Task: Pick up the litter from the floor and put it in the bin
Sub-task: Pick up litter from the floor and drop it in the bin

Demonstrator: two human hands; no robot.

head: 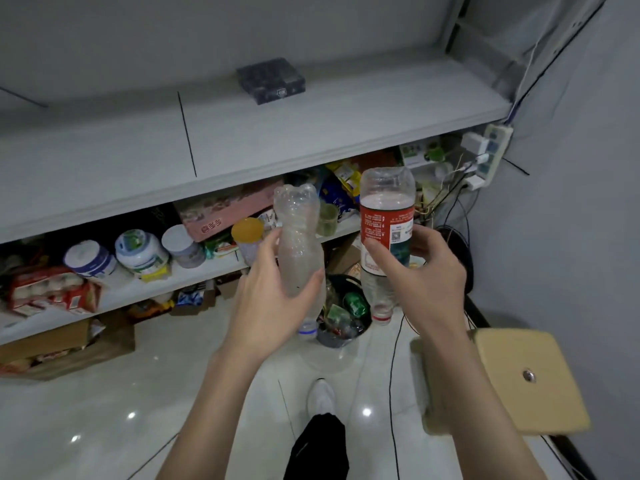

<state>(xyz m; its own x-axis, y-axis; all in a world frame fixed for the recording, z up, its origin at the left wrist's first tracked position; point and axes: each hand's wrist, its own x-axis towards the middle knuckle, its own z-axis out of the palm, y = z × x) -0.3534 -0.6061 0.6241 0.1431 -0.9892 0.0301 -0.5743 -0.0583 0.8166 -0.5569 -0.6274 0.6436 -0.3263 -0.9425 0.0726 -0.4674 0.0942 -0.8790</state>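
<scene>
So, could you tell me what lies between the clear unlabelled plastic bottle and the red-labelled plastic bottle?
Head view: between the clear unlabelled plastic bottle and the red-labelled plastic bottle is open air, with the dark round litter-filled bin showing below.

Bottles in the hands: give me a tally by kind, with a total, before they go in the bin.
Clear unlabelled bottle, held in the left hand: 1
Red-labelled bottle, held in the right hand: 1
Total: 2
</scene>
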